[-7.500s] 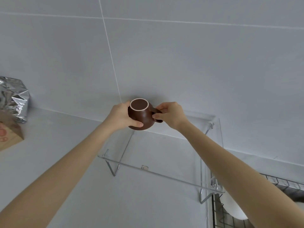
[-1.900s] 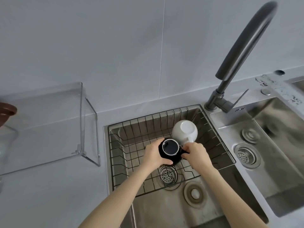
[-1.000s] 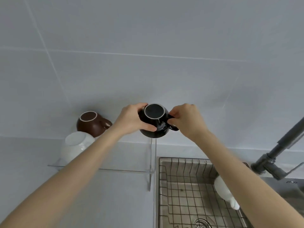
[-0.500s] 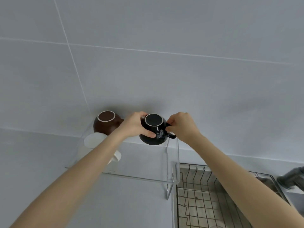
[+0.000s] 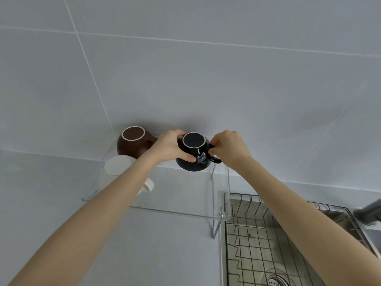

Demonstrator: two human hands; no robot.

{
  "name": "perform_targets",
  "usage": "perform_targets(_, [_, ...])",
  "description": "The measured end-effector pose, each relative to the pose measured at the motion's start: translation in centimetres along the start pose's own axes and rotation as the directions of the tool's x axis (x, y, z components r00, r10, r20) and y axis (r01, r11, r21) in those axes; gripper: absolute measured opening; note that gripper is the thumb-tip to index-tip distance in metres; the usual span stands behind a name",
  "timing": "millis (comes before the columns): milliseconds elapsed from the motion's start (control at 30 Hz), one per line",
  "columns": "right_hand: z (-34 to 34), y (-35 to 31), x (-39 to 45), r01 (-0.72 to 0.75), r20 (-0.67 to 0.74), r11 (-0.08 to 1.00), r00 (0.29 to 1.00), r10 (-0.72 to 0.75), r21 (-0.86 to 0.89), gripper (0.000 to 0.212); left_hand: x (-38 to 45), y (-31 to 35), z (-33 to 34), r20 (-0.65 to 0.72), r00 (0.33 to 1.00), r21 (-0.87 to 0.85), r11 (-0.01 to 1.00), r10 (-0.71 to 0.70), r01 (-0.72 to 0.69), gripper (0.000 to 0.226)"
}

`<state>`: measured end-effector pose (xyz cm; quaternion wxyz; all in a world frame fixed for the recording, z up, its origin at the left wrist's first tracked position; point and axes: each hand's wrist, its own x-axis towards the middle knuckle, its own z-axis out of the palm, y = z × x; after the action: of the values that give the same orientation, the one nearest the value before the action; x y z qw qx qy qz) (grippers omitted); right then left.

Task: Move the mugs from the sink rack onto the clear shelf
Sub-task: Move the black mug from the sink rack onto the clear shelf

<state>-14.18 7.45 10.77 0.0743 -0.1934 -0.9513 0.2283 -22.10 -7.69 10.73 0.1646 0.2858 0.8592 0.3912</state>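
Left hand (image 5: 168,147) and right hand (image 5: 231,148) clamped on black mug (image 5: 194,155), inverted, near shelf (image 5: 177,211) right edge. Risk: clipping brown mug (image 5: 132,144) alongside; slipping off edge.

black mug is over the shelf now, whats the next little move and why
Probably lower the black mug straight down onto the clear shelf and let go. Both hands hold it upside down at the shelf's right end, with bare shelf beneath it, to the right of the brown mug and white mug.
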Motion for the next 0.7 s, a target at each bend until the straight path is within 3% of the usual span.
perform_targets(233, [0.3,0.5,-0.1,0.007,-0.028,0.999,1.0,-0.006,0.032,0.015,0.2,0.0,0.3,0.042,0.999,0.01,1.0,-0.005,0.004,0.077])
perform_targets(333, [0.0,0.5,-0.4,0.021,-0.02,0.999,1.0,-0.02,0.04,0.016,-0.2,0.1,0.3,0.059,0.998,0.021,1.0,-0.011,0.01,0.07])
perform_targets(467, [-1.3,1.0,-1.3,0.052,0.052,0.988,0.997,-0.06,0.147,0.032,-0.6,1.4,0.9,0.04,0.999,0.187,0.982,0.003,-0.011,0.08])
perform_targets(600, [-4.3,3.5,-3.4,0.008,-0.094,0.964,0.995,0.017,0.267,0.032,-1.9,4.7,3.0,-0.112,0.979,0.273,0.953,0.17,-0.134,0.076])
perform_targets(700, [-6.6,6.9,-5.8,-0.053,-0.139,0.963,0.986,0.093,0.265,0.029,-2.5,7.6,6.0,-0.058,0.955,0.25,0.93,0.291,-0.268,0.066])
